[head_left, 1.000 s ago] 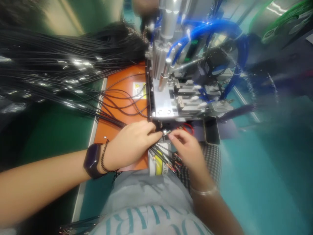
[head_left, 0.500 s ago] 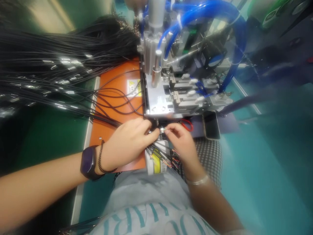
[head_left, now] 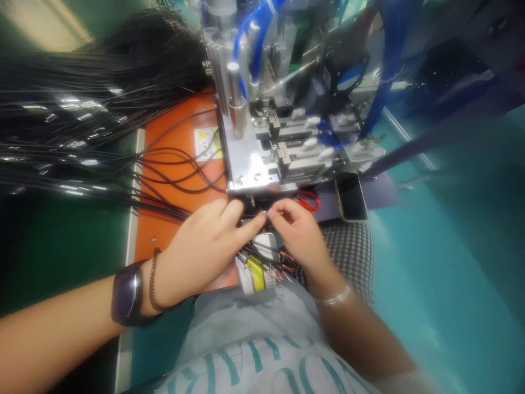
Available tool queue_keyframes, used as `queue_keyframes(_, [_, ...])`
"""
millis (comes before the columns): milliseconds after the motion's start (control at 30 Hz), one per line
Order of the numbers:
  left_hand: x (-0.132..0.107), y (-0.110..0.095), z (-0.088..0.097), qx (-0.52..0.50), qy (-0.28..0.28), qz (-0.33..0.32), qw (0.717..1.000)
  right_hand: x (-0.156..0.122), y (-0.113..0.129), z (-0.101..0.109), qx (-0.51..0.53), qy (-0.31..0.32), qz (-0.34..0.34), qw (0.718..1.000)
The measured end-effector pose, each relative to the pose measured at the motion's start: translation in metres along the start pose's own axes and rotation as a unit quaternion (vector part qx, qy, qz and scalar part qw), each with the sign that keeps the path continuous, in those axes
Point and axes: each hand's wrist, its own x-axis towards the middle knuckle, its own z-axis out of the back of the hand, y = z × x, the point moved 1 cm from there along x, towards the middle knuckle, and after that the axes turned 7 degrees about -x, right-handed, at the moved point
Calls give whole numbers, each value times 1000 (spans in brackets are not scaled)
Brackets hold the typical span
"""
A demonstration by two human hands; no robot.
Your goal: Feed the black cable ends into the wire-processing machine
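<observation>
My left hand (head_left: 200, 251) reaches in from the left, its fingertips pinching at the front edge of a metal crimping fixture (head_left: 250, 169). My right hand (head_left: 295, 232) pinches a tiny wire end (head_left: 266, 214) against those fingertips. Black cables (head_left: 82, 115) fan across an orange mat (head_left: 172, 219) and converge under my left hand. Their stripped ends, showing thin coloured cores (head_left: 262, 264), lie below my hands over a white and yellow label (head_left: 255, 274). The gripped piece is mostly hidden by my fingers.
Blue pneumatic tubing (head_left: 256, 33) and steel cylinders (head_left: 235, 112) rise behind the fixture. Red-handled pliers (head_left: 308, 201) and a phone (head_left: 350, 196) lie to its right. A checked cloth (head_left: 353, 257) covers my lap, and a teal floor (head_left: 443, 262) spreads on the right.
My fingertips have drawn closer together at the fixture's front edge. The whole scene has shifted left and up in view, and the cables and fixture have not visibly moved on the mat.
</observation>
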Motion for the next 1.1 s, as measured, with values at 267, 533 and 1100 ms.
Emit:
queue_keyframes(267, [-3, 1, -4, -17, -39, -9, 999, 4, -5, 2, 18, 26, 32, 999])
queue_keyframes(533, [-5, 4, -6, -4, -63, -24, 998, 1, 8, 10, -127, -26, 129, 983])
queue_keyframes(1100, [-15, -24, 18, 84, 26, 36, 995, 3, -4, 9, -24, -7, -8, 1000])
